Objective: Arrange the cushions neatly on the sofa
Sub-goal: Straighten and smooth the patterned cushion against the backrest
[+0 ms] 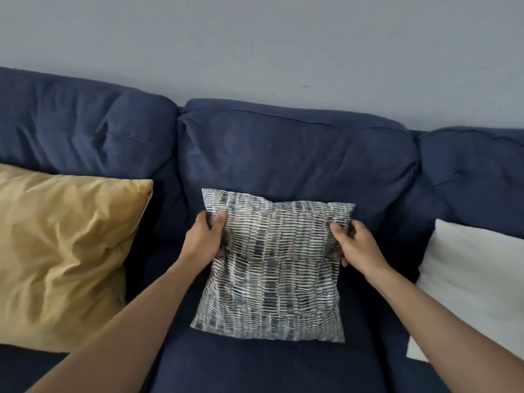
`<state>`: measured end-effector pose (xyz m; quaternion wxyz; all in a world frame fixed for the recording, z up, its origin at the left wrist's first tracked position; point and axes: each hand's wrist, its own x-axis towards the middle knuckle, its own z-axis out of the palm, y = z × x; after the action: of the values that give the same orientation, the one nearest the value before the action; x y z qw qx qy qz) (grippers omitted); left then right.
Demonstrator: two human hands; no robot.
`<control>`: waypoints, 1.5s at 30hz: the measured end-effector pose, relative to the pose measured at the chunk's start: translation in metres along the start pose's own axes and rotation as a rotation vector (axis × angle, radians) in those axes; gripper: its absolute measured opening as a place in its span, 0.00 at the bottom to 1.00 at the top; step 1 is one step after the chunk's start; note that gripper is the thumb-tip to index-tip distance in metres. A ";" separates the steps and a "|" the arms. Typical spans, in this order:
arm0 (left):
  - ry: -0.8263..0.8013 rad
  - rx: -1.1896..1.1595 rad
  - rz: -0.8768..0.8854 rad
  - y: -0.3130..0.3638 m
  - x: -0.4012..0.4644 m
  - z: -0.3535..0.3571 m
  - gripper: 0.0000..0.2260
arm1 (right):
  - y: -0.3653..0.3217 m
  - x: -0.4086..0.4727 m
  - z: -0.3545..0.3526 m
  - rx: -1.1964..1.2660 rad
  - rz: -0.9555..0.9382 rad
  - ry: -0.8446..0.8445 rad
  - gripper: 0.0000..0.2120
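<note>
A grey-and-white patterned cushion (272,268) leans against the middle back pad of the dark blue sofa (297,154), its lower edge resting on the seat. My left hand (205,238) grips its left edge near the top. My right hand (355,242) grips its right edge at about the same height. A mustard-yellow cushion (65,251) leans on the left seat. A white cushion (476,287) leans on the right seat, cut off by the frame's edge.
A plain grey wall (255,43) rises behind the sofa. Bare blue seat (269,367) shows in front of the patterned cushion, and gaps of blue fabric separate it from the yellow and white cushions.
</note>
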<state>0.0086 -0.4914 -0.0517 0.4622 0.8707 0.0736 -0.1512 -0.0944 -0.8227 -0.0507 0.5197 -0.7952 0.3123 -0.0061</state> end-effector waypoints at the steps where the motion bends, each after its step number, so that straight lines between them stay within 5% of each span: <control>1: -0.006 -0.018 -0.001 0.001 0.005 0.003 0.29 | 0.000 0.003 0.002 0.002 -0.013 -0.009 0.16; 5: 0.068 0.021 0.056 0.000 0.010 0.009 0.25 | 0.002 0.002 0.001 -0.027 -0.096 0.052 0.09; 12: 0.175 -0.027 0.164 0.011 0.017 0.004 0.21 | -0.009 0.016 -0.008 -0.064 -0.212 0.167 0.12; 18: 0.041 -0.068 0.035 -0.022 0.003 -0.009 0.29 | 0.017 0.003 -0.007 0.184 0.022 0.050 0.24; 23: -0.296 -0.077 -0.136 -0.056 -0.017 0.002 0.31 | 0.050 -0.027 0.004 0.134 0.197 -0.299 0.24; 26: -0.288 -0.116 -0.060 -0.056 -0.021 0.005 0.23 | 0.063 -0.028 0.011 0.166 0.139 -0.245 0.20; 30: -0.131 -0.076 -0.035 -0.063 -0.016 -0.005 0.28 | 0.067 -0.024 0.005 0.193 0.094 -0.095 0.12; 33: -0.085 -0.070 -0.016 -0.069 -0.022 -0.005 0.28 | 0.069 -0.028 0.004 0.185 0.113 -0.097 0.15; 40: -0.447 0.067 -0.123 -0.102 -0.048 0.005 0.33 | 0.088 -0.066 0.006 0.023 0.271 -0.451 0.25; 45: -0.371 0.028 -0.003 -0.106 -0.057 0.029 0.27 | 0.092 -0.073 0.033 -0.016 0.155 -0.273 0.18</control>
<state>-0.0793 -0.4546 -0.1310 0.4556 0.8341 -0.0136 -0.3107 -0.1872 -0.7832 -0.1199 0.5500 -0.7662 0.2992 0.1446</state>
